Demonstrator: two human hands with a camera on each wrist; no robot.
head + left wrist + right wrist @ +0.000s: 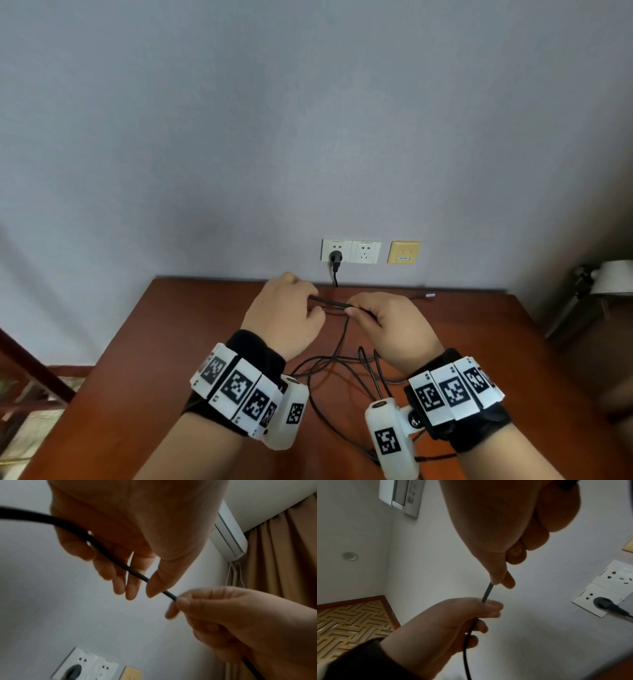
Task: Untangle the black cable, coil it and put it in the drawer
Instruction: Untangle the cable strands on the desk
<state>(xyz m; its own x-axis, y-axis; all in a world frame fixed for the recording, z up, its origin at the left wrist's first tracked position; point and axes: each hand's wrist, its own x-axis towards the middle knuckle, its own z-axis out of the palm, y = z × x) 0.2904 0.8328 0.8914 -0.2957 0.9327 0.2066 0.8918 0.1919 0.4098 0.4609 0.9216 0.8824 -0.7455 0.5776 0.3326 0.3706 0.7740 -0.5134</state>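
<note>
The black cable (330,302) is stretched in a short straight run between my two hands above the brown wooden table (171,342). My left hand (310,301) holds it with fingers curled round it and the thumb (154,588) against it. My right hand (351,308) pinches it between thumb and forefinger (508,581). The rest of the cable lies in tangled loops (342,370) on the table under my wrists. A metal-tipped cable end (428,294) rests near the table's back edge. No drawer shows in any view.
Behind the table, a white double wall socket (366,251) carries a black plug (335,256), beside a yellow wall plate (404,252). A white lamp (613,277) stands off the right edge. A dark wooden frame (30,370) stands at left. An air conditioner (229,534) hangs high.
</note>
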